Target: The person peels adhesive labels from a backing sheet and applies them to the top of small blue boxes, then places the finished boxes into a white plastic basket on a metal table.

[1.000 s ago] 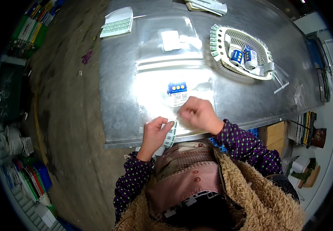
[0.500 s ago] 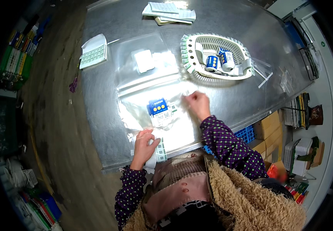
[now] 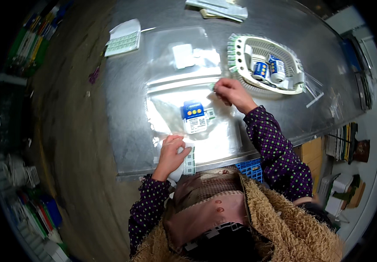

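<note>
A clear plastic bag (image 3: 158, 114) lies on the metal table, carrying a blue and white printed label (image 3: 195, 124). Against the label's right side sits a small green and white code sticker (image 3: 210, 113). My left hand (image 3: 172, 153) is closed on a sheet of green and white stickers (image 3: 189, 162) at the table's near edge. Beyond the label and to its right, my right hand (image 3: 235, 94) is raised in a pinch. A tiny pale green sticker (image 3: 213, 86) shows at its fingertips, slightly blurred.
An off-white plastic basket (image 3: 241, 74), its rim lined with stickers, holds blue and white rolls of labels (image 3: 277, 70). Farther off lie another clear bag (image 3: 160, 52), a sticker pad (image 3: 125, 39) and stacked papers (image 3: 223, 11). A blue crate (image 3: 250, 168) stands below the table edge.
The whole view has shifted, so the table sits higher and more to the right. My right hand has moved away from me, toward the basket. My left hand stays on the sticker sheet.
</note>
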`<state>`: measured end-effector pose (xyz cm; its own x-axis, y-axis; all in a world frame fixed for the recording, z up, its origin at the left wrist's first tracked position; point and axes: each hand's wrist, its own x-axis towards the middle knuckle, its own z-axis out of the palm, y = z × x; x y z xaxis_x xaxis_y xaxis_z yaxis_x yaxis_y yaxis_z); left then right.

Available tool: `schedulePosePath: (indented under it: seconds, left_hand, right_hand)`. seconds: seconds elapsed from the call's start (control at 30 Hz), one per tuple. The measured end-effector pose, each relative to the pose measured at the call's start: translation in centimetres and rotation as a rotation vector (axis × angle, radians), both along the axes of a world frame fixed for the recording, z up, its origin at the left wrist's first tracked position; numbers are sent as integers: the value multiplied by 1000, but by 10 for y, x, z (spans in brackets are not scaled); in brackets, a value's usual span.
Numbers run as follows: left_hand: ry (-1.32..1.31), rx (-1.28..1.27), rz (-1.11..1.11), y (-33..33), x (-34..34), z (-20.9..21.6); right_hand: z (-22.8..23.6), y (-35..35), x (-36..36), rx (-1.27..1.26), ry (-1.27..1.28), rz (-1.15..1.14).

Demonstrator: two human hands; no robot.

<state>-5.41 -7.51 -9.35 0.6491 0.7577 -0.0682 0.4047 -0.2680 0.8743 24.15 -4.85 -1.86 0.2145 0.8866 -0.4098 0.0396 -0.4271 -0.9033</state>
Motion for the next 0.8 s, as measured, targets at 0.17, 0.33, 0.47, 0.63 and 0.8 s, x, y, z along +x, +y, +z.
schedulePosePath:
  seconds: [0.17,0.33,0.47,0.63,0.8]
  left_hand:
    - [12,-22,18,-1,-2,7]
    - [24,-20,-5,-2,-2,5]
    - [14,-15,-13,-2,-3,6]
    - [16,-53,4,-2,0,8]
    - [33,-30,30,-3,-2,7]
  right_hand:
    - [-23,45,-34,53,-627,718]
    - [-16,61,-53,17,-715,893]
    - [-23,70,-56,2,-917,994]
    - [-17,66,-65,45,-1209,1029]
    - [-31,46,-29,299,-1420,535]
